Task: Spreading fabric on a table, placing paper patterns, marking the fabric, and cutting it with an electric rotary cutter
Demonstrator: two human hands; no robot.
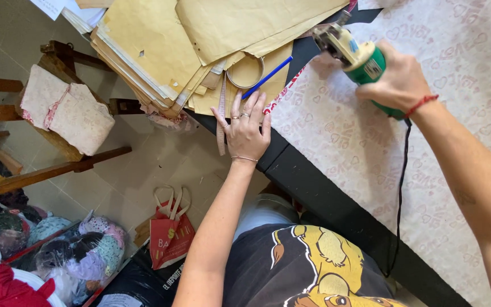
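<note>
Closest to the lens, the person's left hand [246,132] lies flat, fingers spread open, on the edge of the black tabletop [313,187], touching yellow paper patterns [160,51] beside a blue pen [266,78] and a clear tape roll [245,71]. Farther right, the right hand [398,81] is closed around a green electric fabric cutter [354,54], which stands on pale heart-printed fabric [461,68]; its black cord [402,193] trails down across the cloth.

Red paper bag [170,239] with pale handles stood on floor, just left of black table edge [313,187]; white label [373,69] marked green cutter.
</note>
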